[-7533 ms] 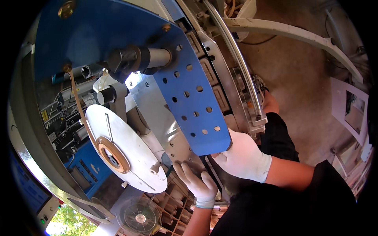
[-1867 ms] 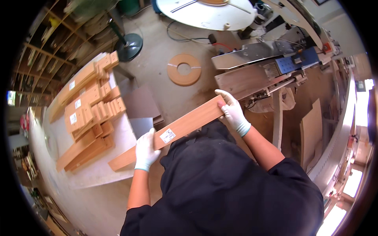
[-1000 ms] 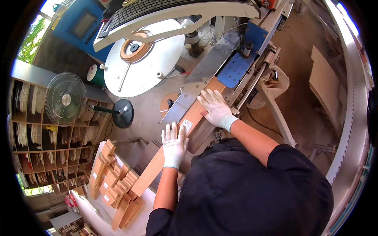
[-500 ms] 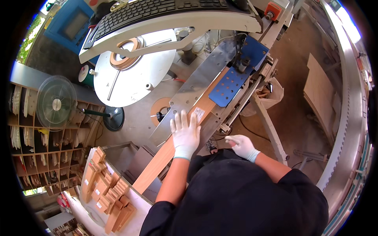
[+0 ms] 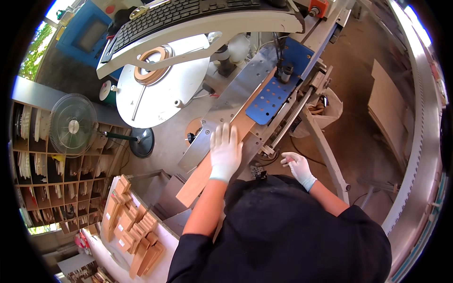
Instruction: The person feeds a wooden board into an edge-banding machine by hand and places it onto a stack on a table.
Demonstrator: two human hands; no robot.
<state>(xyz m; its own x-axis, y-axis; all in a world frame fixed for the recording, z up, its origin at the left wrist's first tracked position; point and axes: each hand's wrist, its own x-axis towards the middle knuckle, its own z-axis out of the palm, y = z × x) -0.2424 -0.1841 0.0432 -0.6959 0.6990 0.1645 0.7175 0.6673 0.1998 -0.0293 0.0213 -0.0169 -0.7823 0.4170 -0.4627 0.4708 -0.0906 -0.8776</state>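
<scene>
My left hand point(image 5: 225, 151), in a white glove, lies flat with fingers extended on a long wooden board point(image 5: 193, 184). The board sits along the metal machine bed point(image 5: 222, 104), and its far part runs under a blue perforated plate point(image 5: 271, 101) with a dark cylindrical fitting point(image 5: 285, 73). My right hand point(image 5: 296, 167), also gloved, is off the board to its right, fingers loosely bent and apart, holding nothing.
A white reel disc point(image 5: 141, 101) and keyboard shelf point(image 5: 198, 33) are beyond. At left stand a fan point(image 5: 73, 127), a cubby rack point(image 5: 37, 174) and a bench point(image 5: 165, 245) of stacked wooden pieces point(image 5: 132, 221). Sheet panels point(image 5: 387, 108) lean at right.
Since a second ago, the board has slid forward under the blue plate. My right hand has left it and moved down and right. My left hand remains on it, slightly farther forward.
</scene>
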